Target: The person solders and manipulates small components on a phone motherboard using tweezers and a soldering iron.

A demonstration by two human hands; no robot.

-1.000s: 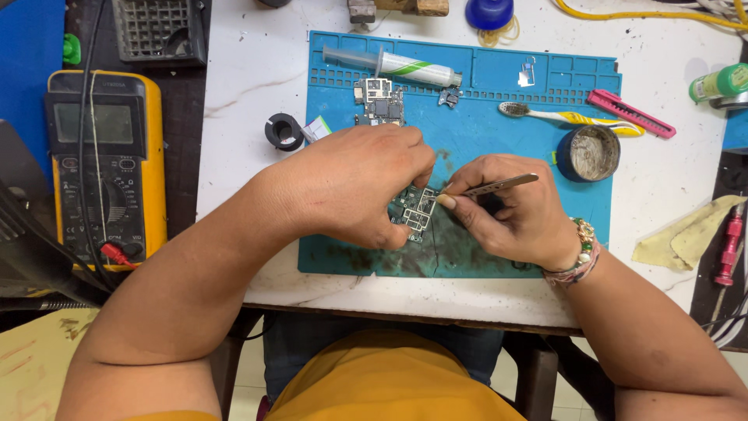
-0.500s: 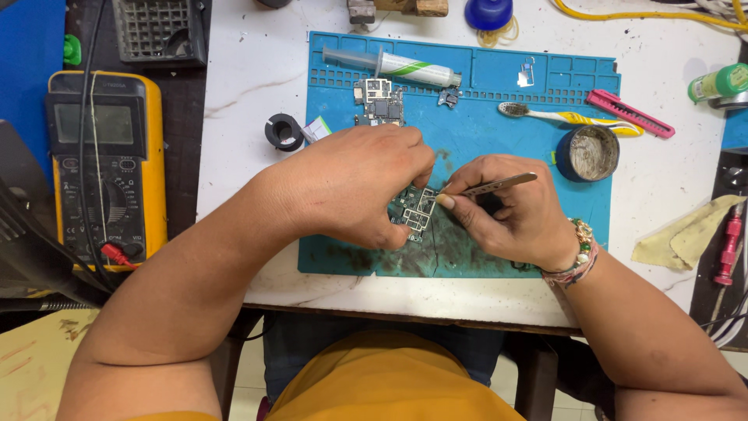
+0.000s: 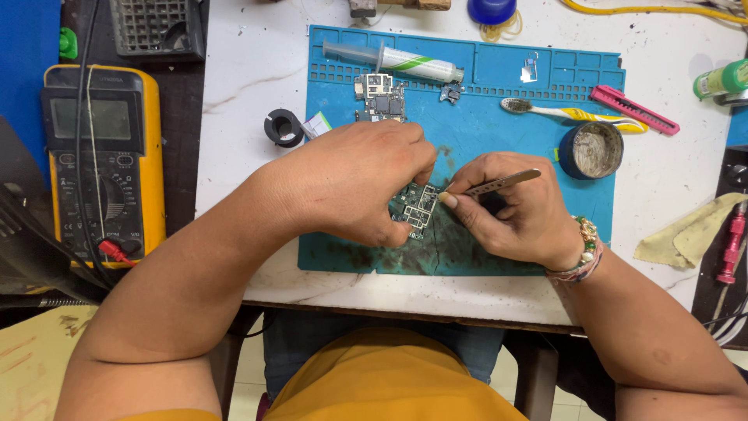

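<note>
A small circuit board (image 3: 419, 209) is pinned on the blue mat (image 3: 499, 101) near the middle of the desk (image 3: 249, 70) by the left hand (image 3: 354, 183), its fingers closed on the board's left edge. Metal tweezers (image 3: 499, 182) are pinched in the right hand (image 3: 510, 210), tips touching the board's right side.

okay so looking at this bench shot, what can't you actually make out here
Head view:
- Tweezers: tips hidden behind the right hand fingers.
- Small circuit board: left part covered by the left hand; components too small to tell.
- Green bottle: cut off by the right edge.
</note>
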